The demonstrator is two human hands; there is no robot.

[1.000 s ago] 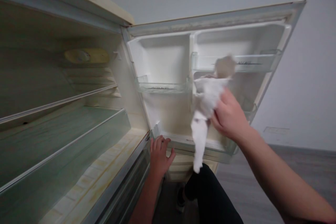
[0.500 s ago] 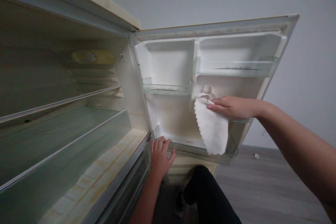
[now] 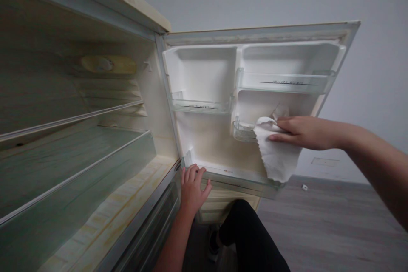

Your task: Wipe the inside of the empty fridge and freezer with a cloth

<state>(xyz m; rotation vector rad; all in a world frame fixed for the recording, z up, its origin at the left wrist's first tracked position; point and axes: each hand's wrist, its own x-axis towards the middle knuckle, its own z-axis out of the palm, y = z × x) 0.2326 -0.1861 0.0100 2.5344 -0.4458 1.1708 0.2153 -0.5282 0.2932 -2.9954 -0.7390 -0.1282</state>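
Note:
A white cloth (image 3: 278, 155) with a scalloped edge hangs from my right hand (image 3: 299, 131), whose fingers are closed on it. The cloth lies over the right end of the middle right door shelf (image 3: 245, 131) and hides part of it. My left hand (image 3: 194, 187) rests its spread fingertips on the left end of the clear bottom door shelf (image 3: 236, 182). Both hands are at the inner side of the open fridge door (image 3: 204, 131), which carries clear plastic shelves and has yellowish stains.
The fridge's inside stands open at left, with a glass shelf (image 3: 66, 121), a greenish clear drawer front (image 3: 95, 182) and a yellowed lamp cover (image 3: 108, 64). Below the door is a ribbed cream panel (image 3: 228, 201). My bent knee (image 3: 242, 216) is under it. A small white object (image 3: 304, 187) lies on the floor.
My right hand has moved the cloth to the right along the middle right shelf, uncovering that shelf's left end. My left hand stays on the bottom shelf.

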